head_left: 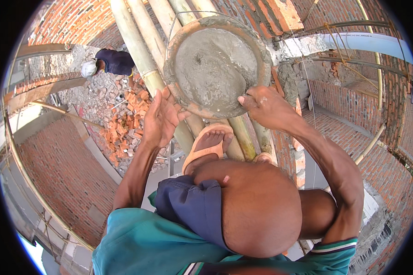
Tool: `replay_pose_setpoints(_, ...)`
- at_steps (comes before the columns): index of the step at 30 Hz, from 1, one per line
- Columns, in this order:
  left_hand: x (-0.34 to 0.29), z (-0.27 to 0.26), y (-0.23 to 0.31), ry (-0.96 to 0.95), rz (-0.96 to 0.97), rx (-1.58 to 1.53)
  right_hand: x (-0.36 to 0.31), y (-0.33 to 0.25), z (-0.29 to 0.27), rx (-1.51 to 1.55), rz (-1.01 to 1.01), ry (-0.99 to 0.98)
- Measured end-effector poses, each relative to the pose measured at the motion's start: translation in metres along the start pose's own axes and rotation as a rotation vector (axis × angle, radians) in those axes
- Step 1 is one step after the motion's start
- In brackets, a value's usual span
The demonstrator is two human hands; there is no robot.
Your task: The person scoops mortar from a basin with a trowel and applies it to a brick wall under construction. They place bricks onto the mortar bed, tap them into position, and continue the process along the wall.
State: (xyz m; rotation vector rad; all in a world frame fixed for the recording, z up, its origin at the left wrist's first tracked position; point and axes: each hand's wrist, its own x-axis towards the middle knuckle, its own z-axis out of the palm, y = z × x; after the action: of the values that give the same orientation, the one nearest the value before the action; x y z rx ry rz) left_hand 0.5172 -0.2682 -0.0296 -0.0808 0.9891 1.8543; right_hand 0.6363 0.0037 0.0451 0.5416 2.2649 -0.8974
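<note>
A round bucket of wet grey mortar stands on bamboo poles in front of me. Its thin wire handle leans over the far side. At the near right, my right hand is closed over the rim, with the thumb at the mortar's edge. My left hand is beside the near left rim, palm turned up and fingers apart. Its fingertips reach the rim; whether they bear any weight I cannot tell. My sandalled foot rests on the poles just below the bucket.
Long bamboo poles form the narrow platform under me. Far below on the left lie loose red bricks and rubble, with a person bending nearby. Brick walls stand on both sides. A thin string hangs at the right.
</note>
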Motion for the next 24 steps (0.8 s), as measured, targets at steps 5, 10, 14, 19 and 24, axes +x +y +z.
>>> replay_pose_setpoints(5, -0.004, -0.002, -0.004, 0.048, -0.025, -0.024, -0.019, 0.018, 0.009, -0.024, -0.105, 0.178)
replay_pose_setpoints(10, -0.01, 0.001, -0.007, 0.134, 0.017, -0.019, -0.03, 0.037, 0.001, 0.067, -0.086, 0.151)
replay_pose_setpoints(14, -0.023, -0.005, -0.009, 0.336, 0.061, 0.038, -0.03, 0.037, -0.011, 0.212, -0.117, 0.165)
replay_pose_setpoints(19, -0.052, 0.008, -0.001, 0.617, 0.2, 0.234, -0.045, 0.046, -0.02, 0.294, -0.228, 0.2)
replay_pose_setpoints(24, -0.062, 0.066, 0.061, 0.635, 0.55, 0.605, -0.09, 0.092, -0.014, 0.429, -0.308, 0.367)
